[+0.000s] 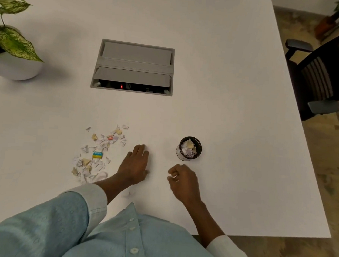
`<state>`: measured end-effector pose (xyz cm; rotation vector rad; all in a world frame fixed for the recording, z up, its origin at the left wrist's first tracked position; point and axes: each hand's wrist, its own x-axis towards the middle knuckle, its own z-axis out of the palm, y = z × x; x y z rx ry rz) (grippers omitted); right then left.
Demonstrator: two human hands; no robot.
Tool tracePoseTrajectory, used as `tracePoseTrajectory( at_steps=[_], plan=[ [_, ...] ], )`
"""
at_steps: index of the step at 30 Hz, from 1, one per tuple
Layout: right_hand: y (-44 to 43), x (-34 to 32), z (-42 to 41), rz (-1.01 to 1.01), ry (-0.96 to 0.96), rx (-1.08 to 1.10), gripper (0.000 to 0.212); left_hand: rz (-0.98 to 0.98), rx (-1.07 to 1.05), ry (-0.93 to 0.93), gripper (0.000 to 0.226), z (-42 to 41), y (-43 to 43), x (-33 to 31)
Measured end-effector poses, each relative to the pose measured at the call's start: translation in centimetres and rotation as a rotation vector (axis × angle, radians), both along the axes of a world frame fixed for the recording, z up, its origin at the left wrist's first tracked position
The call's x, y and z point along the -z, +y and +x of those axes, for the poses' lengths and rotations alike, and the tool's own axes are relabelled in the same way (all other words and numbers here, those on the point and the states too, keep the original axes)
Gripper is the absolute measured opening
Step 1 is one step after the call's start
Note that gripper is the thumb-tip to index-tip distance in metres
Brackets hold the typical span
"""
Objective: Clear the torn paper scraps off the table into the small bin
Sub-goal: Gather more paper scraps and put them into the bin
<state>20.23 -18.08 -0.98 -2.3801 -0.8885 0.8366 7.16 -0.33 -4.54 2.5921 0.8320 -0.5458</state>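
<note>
White table (pixel 225 92) is bearing scraps (pixel 96 154) in a loose scatter left of the hands. Left hand (pixel 134 165) is lying flat, fingers spread. Right hand (pixel 183 181) is curling loosely; contents unclear. Bin (pixel 189 148), part-filled, is standing just beyond it.
</note>
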Motion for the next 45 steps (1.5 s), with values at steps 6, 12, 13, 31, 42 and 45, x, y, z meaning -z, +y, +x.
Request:
tracePoseTrajectory(
  at_steps=[6, 12, 13, 31, 42, 45],
  plan=[
    [-2.2, 3.6, -2.0, -0.191, -0.117, -0.272, 0.038, -0.029, 0.107, 0.189, 0.139, -1.7, -1.6, 1.8],
    [-2.7, 4.2, -1.3, -0.213, -0.105, -0.342, 0.039, -0.035, 0.128, 0.243, 0.144, -1.6, -1.5, 2.0],
    [-2.7, 4.2, -1.2, -0.206, -0.097, -0.349, 0.039, -0.038, 0.127, 0.246, 0.144, -1.6, -1.5, 2.1],
    [0.4, 1.1, 0.5, 0.191, -0.042, 0.019, 0.016, -0.067, 0.118, 0.215, 0.147, -1.6, -1.2, 2.2],
    [3.4, -3.0, 7.7, 0.217, -0.263, 0.195, 0.02, -0.099, 0.086, 0.152, 0.128, -2.5, -0.6, 1.1],
    [3.0, -2.7, 7.6, 0.164, -0.266, 0.196, 0.017, -0.189, 0.016, 0.131, 0.109, -2.1, -0.6, 0.2]
  ],
)
